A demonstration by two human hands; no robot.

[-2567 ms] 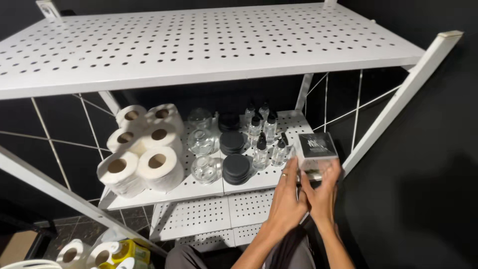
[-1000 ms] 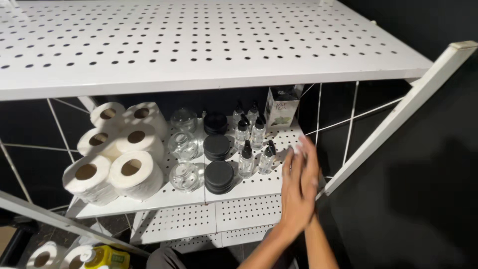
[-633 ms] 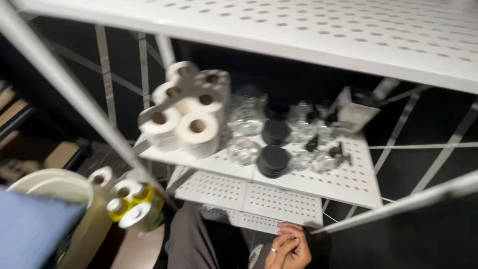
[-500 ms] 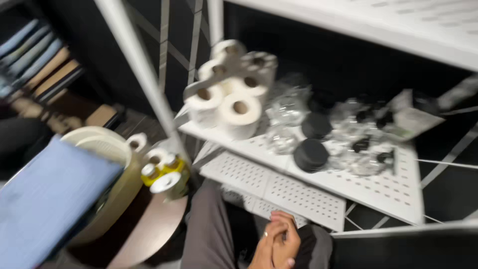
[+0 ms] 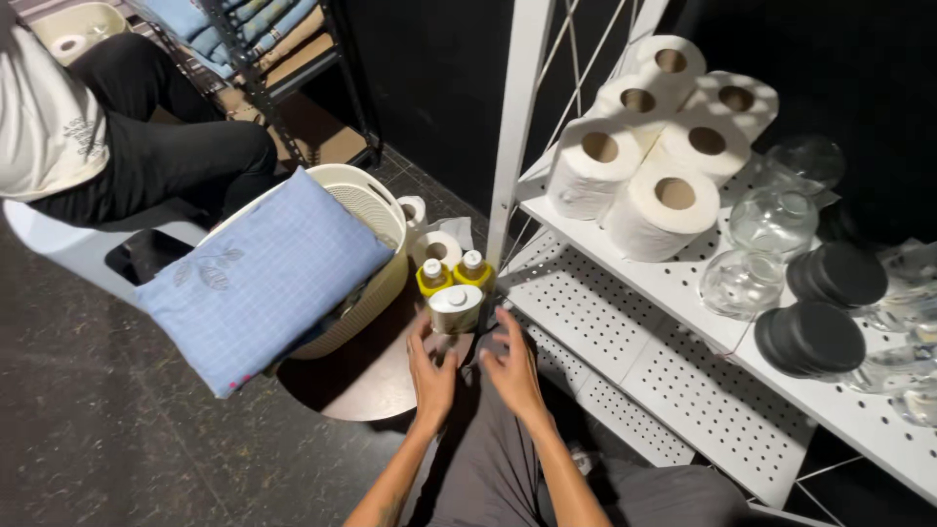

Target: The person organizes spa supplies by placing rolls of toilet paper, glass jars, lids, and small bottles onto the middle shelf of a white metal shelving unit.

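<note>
Directly ahead of my two hands stands a cluster of small bottles on a low round brown table [image 5: 361, 376]: a cream-capped bottle [image 5: 455, 308] in front, upright, with two yellow bottles [image 5: 451, 273] just behind it. My left hand [image 5: 431, 371] and right hand [image 5: 511, 366] lie on either side of the cream-capped bottle, palms turned inward, fingers spread and empty, neither yet touching it as far as I can judge. Its long axis runs vertically, its cap facing the camera, so it lies forward of both hands and between them; the left hand appears marginally nearer its base. Left of the bottles sits a cream woven basket [image 5: 386, 210] carrying a blue cushion [image 5: 259, 278]. To the right, a white perforated shelf [image 5: 605, 312] holds toilet rolls [image 5: 664, 137], glass jars [image 5: 771, 220] and black lids [image 5: 815, 312]. Another person [image 5: 107, 127] sits apart at upper left.
</note>
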